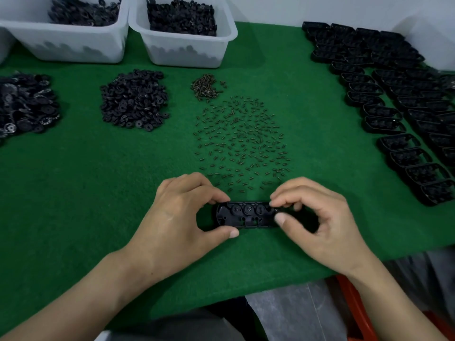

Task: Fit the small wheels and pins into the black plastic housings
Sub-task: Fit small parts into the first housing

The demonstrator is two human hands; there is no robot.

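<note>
Currently left hand (177, 217) and right hand (317, 217) pinch the housing (246, 216) by its ends; a slipping grip could spill its seated wheels (247, 209).

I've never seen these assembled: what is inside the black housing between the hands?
Three small round wheels sit in a row inside the housing. Fingers of the right hand cover its right end, so anything there is hidden.
</note>
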